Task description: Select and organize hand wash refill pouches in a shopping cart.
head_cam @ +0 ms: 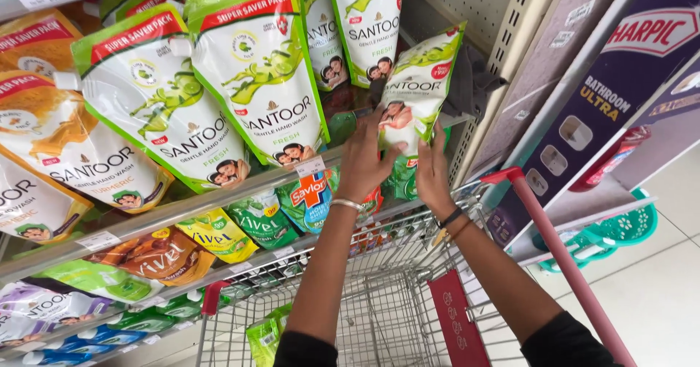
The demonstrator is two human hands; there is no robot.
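**Refill pouch held up at the hand-wash shelf**

A white-and-green hand-wash refill pouch [417, 90] is gripped at its lower end by both the left hand [364, 164] and the right hand [432, 174], above the wire shopping trolley [379, 301]. Soft and liquid-filled, it likely sags and slips; its lower corners are best held.

Bright, even light from overhead fills the aisle, and the glossy refill pouches [255, 68] on the upper shelf [168, 210] carry soft white glare. Shadows are faint, deepening only under the shelf's front edge and inside the cart [386, 309]. Focus is fairly sharp at centre, while the wide lens bends and softens the frame's edges.
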